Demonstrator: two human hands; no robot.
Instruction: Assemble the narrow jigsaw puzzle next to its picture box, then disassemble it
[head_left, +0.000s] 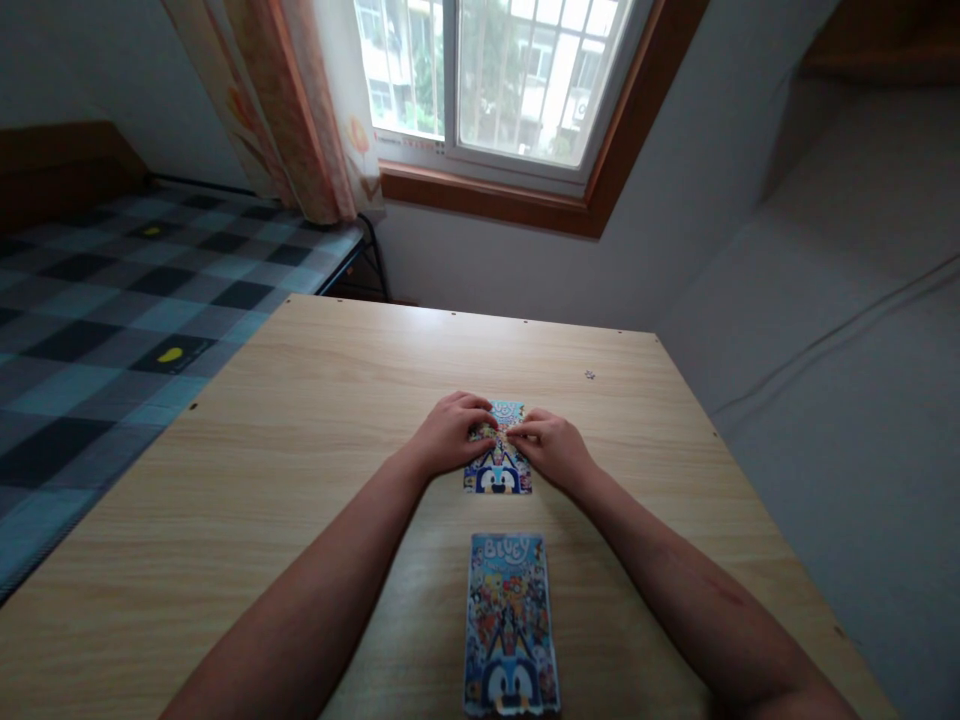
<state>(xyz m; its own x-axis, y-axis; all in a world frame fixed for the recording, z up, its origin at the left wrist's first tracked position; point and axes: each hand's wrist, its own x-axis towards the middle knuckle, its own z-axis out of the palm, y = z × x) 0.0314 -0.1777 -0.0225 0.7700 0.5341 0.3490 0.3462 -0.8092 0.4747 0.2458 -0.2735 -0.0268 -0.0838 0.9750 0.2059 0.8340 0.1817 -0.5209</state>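
Note:
A small flat jigsaw puzzle (pixel 498 480) with a blue cartoon dog at its near edge lies in the middle of the table. Across its left side rests my left hand (pixel 451 435), thumb and fingers apart on the picture. My right hand (pixel 556 448) reaches in from the other side, with thumb and forefinger pinched together over the puzzle's middle. Whatever is between those fingertips is too small to make out. Nearer to me stands a box (pixel 511 620) lettered "Bluey" with the same picture. One small loose puzzle piece (pixel 590 375) lies beyond my right hand.
The pale wooden table (pixel 300 400) ends at a wall with a barred window (pixel 517 80). To the left is a bed with a checked cover (pixel 150 290), beside an orange curtain (pixel 300 120). A cable (pixel 825 340) runs along the right wall.

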